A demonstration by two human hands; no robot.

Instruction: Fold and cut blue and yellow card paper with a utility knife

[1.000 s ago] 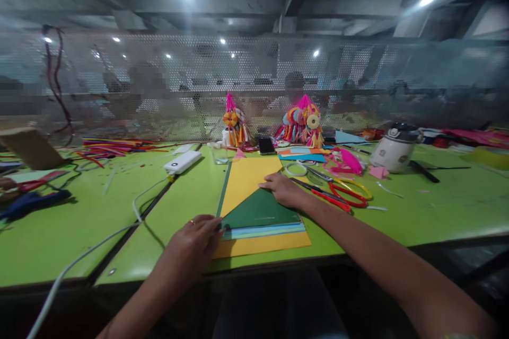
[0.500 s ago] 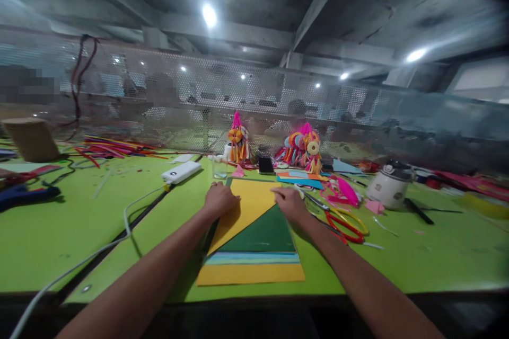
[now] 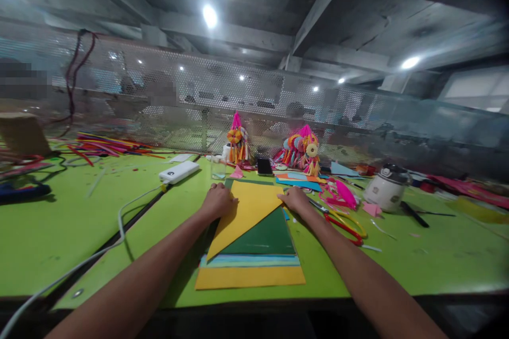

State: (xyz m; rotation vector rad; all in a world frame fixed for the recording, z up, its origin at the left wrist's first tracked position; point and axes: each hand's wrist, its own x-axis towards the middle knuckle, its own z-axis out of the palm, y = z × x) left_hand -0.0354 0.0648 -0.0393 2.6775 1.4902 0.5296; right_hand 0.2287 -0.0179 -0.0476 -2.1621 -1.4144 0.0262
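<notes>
A yellow sheet of paper (image 3: 246, 206), folded along a slant, lies over a dark green sheet (image 3: 266, 235). Beneath them is a stack of coloured sheets, with blue and light green edges showing and a yellow sheet (image 3: 250, 277) nearest me. My left hand (image 3: 218, 202) is closed at the left edge of the folded yellow paper, thumb on top and the other fingers partly hidden. At the paper's upper right corner, my right hand (image 3: 295, 199) pinches the edge between thumb and fingers. Red-and-yellow-handled scissors (image 3: 344, 226) lie just right of my right forearm.
A white power bank (image 3: 178, 172) with a cable lies left. Behind the paper are a clear cup (image 3: 218, 168), a phone (image 3: 264, 167) and tasselled ornaments (image 3: 304, 148). A white pot-like container (image 3: 385, 190) stands right. Perforated mesh (image 3: 191, 106) runs along the back.
My right hand and the yellow paper's right corner have shifted a little to the right. My left hand stays at the left edge. The view has moved slightly.
</notes>
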